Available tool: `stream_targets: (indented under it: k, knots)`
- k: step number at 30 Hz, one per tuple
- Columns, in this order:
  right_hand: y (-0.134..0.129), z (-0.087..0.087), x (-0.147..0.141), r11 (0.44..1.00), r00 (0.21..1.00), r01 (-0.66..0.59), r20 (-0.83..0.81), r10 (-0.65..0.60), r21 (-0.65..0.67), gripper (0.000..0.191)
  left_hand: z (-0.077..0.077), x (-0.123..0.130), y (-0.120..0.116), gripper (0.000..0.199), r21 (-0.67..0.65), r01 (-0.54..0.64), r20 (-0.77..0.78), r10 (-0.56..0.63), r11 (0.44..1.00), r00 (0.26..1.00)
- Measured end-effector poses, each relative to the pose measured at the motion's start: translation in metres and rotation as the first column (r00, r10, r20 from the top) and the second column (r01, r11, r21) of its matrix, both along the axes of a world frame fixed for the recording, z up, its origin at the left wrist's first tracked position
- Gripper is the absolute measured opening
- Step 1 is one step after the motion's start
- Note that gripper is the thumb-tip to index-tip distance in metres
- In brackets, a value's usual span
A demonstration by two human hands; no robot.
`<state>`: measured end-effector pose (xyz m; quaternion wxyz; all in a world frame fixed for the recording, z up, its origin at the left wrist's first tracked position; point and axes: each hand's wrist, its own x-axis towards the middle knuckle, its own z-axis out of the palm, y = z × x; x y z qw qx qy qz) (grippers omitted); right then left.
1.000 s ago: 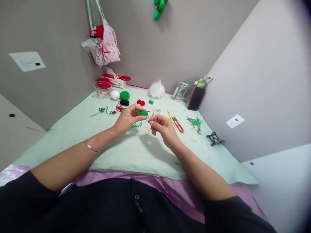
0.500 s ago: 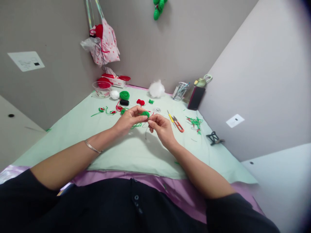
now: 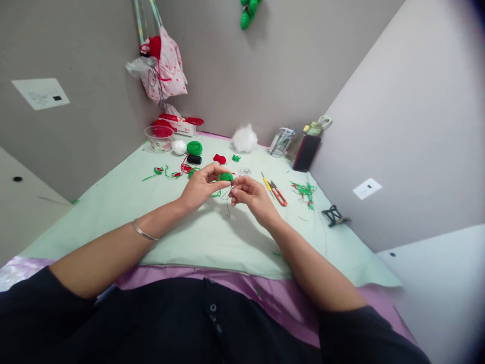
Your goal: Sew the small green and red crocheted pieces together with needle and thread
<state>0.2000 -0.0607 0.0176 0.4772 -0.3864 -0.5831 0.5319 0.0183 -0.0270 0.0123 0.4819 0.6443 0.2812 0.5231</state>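
Note:
Between the thumb and fingers of my left hand (image 3: 199, 188) is a small green crocheted piece (image 3: 226, 177). My right hand (image 3: 253, 197) is just to its right, thumb and fingers pinched together; whatever they hold is too small to make out. A thin dark thread (image 3: 228, 207) hangs down from between the two hands. Red yarn (image 3: 186, 168) and a green piece lie behind my left hand. To the right of my right hand lie a yellow-handled tool (image 3: 267, 184) and orange thread snips (image 3: 279, 194).
At the back stand a clear tub (image 3: 159, 139), green yarn (image 3: 194, 147), black thread spool (image 3: 194, 160), white stuffing (image 3: 244, 138), pen cup (image 3: 282, 142) and phone (image 3: 306, 153). Green and red scraps (image 3: 304, 192) and a black stand (image 3: 334, 216) lie right on the pale green cloth (image 3: 182, 247).
The green piece has turned slightly and shows more between my left fingers. My right fingers have shifted a little and sit slightly apart from it.

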Motion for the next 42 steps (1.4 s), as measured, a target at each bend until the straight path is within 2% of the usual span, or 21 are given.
stream_targets:
  k: [4, 7, 12, 15, 21, 26, 28, 31, 33, 35, 37, 39, 41, 42]
  knots:
    - [0.002, -0.001, 0.004, 0.996, 0.999, -0.028, -0.043, 0.024, -0.084, 0.042, -0.006, 0.003, 0.003, 0.029, -0.038, 0.026, -0.059, -0.028, 0.999, 0.998]
    - [0.002, 0.003, 0.008, 0.996, 0.999, -0.038, -0.006, 0.038, -0.081, 0.038, -0.008, 0.003, 0.005, 0.029, -0.079, 0.065, -0.064, -0.07, 0.995, 0.995]
    - [0.004, 0.01, 0.015, 0.98, 0.958, 0.117, 0.242, -0.154, 0.159, 0.023, -0.007, 0.0, 0.006, 0.032, -0.184, 0.074, -0.124, -0.098, 0.98, 0.987]
    - [0.006, 0.01, 0.016, 0.981, 0.955, 0.098, 0.263, -0.14, 0.169, 0.024, -0.007, -0.001, 0.005, 0.034, -0.221, 0.12, -0.14, -0.153, 0.968, 0.978]
    - [0.005, 0.008, 0.014, 0.994, 0.959, 0.078, 0.267, -0.097, 0.081, 0.023, -0.013, 0.0, 0.006, 0.036, -0.203, 0.154, -0.148, -0.185, 0.967, 0.971]
    - [0.004, 0.009, 0.011, 0.993, 0.955, 0.086, 0.277, -0.106, 0.083, 0.014, -0.014, 0.001, 0.008, 0.031, -0.079, 0.128, -0.264, -0.145, 0.989, 0.954]
    - [0.007, 0.01, 0.013, 0.989, 0.965, 0.12, 0.226, -0.136, 0.082, 0.011, -0.012, 0.001, 0.006, 0.03, -0.05, 0.13, -0.3, -0.139, 0.99, 0.944]
    - [0.013, 0.014, 0.02, 0.97, 0.971, 0.239, 0.012, -0.24, 0.054, 0.013, -0.009, 0.002, 0.003, 0.031, -0.05, 0.171, -0.327, -0.177, 0.984, 0.928]
    - [0.015, 0.018, 0.026, 0.965, 0.959, 0.262, -0.112, -0.262, -0.011, 0.021, -0.009, 0.002, 0.001, 0.033, -0.088, 0.207, -0.346, -0.225, 0.974, 0.911]
    - [0.015, 0.02, 0.029, 0.977, 0.966, 0.189, -0.159, -0.202, -0.094, 0.03, -0.009, 0.003, 0.0, 0.038, -0.161, 0.244, -0.343, -0.286, 0.956, 0.895]
    - [0.012, 0.023, 0.03, 0.985, 0.982, 0.063, -0.164, -0.089, -0.158, 0.034, -0.01, 0.003, 0.0, 0.042, -0.219, 0.266, -0.32, -0.327, 0.939, 0.889]
    - [0.009, 0.026, 0.029, 0.982, 0.986, -0.044, -0.169, 0.012, -0.185, 0.033, -0.011, 0.002, 0.001, 0.042, -0.227, 0.275, -0.317, -0.338, 0.934, 0.886]
    - [0.007, 0.032, 0.032, 0.983, 0.979, -0.069, -0.202, 0.033, -0.17, 0.031, -0.014, 0.002, 0.002, 0.038, -0.191, 0.269, -0.356, -0.322, 0.944, 0.877]
    - [0.008, 0.035, 0.036, 0.988, 0.973, -0.042, -0.229, 0.007, -0.149, 0.03, -0.016, 0.002, 0.003, 0.036, -0.157, 0.259, -0.39, -0.301, 0.953, 0.87]
